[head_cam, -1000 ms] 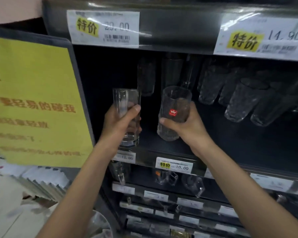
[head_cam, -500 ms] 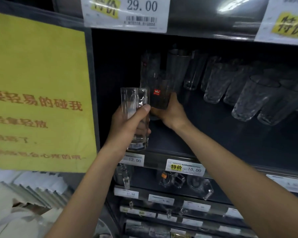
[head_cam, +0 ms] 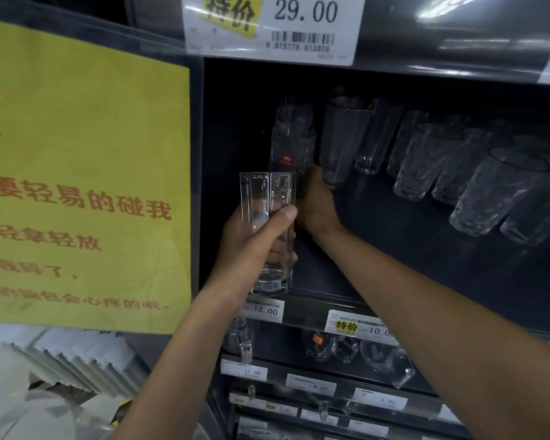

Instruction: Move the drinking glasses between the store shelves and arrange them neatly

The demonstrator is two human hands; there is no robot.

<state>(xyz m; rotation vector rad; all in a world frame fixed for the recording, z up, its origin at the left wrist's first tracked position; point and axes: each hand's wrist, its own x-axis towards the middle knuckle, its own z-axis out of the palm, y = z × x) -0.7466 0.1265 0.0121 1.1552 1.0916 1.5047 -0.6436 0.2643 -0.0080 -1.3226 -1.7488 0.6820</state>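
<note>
My left hand (head_cam: 251, 242) grips a tall clear faceted glass (head_cam: 265, 198), upright, in front of the dark shelf's (head_cam: 394, 249) left end. Deeper in the shelf my right hand (head_cam: 315, 201) holds the base of a glass with a red sticker (head_cam: 294, 154). That glass stands upright at the back left, with another glass just behind it. The held tall glass hides part of my right hand.
A tall smooth glass (head_cam: 343, 138) stands right of my right hand. Several textured tumblers (head_cam: 496, 188) fill the shelf's right side. A yellow sign (head_cam: 77, 185) is at left. Price tags (head_cam: 267, 309) line the shelf edge; lower shelves (head_cam: 331, 354) hold more glassware.
My right hand has pushed the red-sticker glass from the shelf's front to the back left. My left hand has kept its tall glass at the shelf's front. The view moved closer.
</note>
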